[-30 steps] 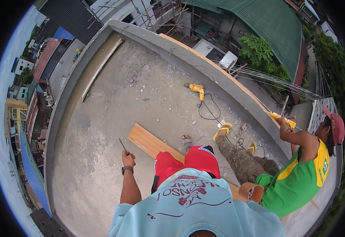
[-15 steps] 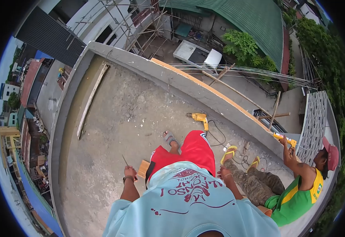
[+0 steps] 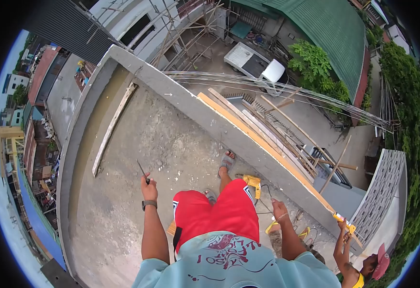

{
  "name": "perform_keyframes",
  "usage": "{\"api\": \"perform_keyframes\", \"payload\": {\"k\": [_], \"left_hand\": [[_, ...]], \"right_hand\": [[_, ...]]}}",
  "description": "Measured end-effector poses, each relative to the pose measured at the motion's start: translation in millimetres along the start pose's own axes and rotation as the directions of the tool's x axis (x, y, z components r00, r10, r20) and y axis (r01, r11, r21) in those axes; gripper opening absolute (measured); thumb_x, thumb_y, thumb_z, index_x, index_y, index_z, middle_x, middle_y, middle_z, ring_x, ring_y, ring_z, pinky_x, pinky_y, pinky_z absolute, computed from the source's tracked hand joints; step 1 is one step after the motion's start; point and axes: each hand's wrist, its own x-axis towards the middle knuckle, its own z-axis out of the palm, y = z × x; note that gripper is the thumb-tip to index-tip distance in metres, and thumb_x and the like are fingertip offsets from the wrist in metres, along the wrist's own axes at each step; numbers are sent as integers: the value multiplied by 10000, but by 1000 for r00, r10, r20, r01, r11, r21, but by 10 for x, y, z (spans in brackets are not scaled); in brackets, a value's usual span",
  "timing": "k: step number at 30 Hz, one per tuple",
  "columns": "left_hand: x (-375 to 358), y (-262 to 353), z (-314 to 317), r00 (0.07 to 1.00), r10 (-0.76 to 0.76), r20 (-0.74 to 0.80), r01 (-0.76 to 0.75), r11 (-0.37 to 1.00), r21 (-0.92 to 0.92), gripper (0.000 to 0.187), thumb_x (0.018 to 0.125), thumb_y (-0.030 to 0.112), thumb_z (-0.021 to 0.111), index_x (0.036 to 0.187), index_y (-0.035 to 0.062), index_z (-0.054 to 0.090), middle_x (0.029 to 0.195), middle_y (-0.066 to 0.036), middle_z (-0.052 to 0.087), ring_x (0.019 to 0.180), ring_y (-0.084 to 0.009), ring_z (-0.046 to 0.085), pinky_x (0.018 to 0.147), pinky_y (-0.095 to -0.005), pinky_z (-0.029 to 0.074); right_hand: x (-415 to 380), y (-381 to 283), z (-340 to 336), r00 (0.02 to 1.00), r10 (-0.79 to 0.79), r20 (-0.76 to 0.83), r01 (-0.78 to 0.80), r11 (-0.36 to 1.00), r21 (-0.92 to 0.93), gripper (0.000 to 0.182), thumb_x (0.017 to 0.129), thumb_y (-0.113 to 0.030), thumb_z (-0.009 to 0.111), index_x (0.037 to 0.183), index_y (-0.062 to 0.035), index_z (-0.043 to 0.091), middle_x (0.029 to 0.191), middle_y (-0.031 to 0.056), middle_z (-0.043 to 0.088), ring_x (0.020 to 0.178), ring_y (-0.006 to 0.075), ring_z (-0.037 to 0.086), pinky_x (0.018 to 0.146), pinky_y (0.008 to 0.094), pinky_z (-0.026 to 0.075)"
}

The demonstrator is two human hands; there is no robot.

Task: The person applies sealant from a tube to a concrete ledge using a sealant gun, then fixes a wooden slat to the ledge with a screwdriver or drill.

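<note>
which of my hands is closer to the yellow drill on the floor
Right. Your right hand is just right of the yellow drill and slightly lower in view; your left hand, holding a thin tool, is farther off to the drill's left.

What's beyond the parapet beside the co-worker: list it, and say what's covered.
Beyond the parapet: wooden planks, a white truck, a leafy tree and a green roof. The parapet and planks cover the ground directly behind them.

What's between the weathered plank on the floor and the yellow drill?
Head view: a sandaled foot beside the yellow drill, then gritty concrete up to the weathered plank.
</note>
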Motion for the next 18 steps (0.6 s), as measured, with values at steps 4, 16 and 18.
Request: {"api": "perform_keyframes", "payload": {"k": [4, 16, 18], "left_hand": [[637, -237, 888, 953, -297, 53, 299, 954, -29, 334, 832, 13, 459, 1164, 51, 469, 732, -31, 498, 636, -105, 465, 608, -259, 410], [3166, -706, 3374, 940, -5, -340, 54, 990, 133, 350, 889, 115, 449, 1232, 141, 383, 1072, -225, 498, 924, -345, 552, 800, -406, 425], [3204, -480, 3570, 850, -227, -476, 264, 964, 12, 354, 911, 156, 419, 1255, 166, 338, 1096, -252, 411, 921, -369, 540, 789, -432, 428]], "right_hand": [[1064, -1063, -56, 966, -260, 9, 259, 966, 19, 391, 897, -322, 409, 1126, -59, 586, 1078, 213, 542, 1002, 320, 472, 923, 367, 349], [4141, -2892, 1083, 692, -710, 128, 718, 696, -17, 417, 904, -414, 367, 1173, -174, 575, 1308, 182, 356, 1228, 369, 287, 1002, 479, 232], [4415, -3058, 1270, 691, -705, 158, 717, 697, -20, 434, 900, -442, 355, 1182, -192, 569, 1328, 180, 340, 1247, 370, 264, 1006, 497, 213]]}}
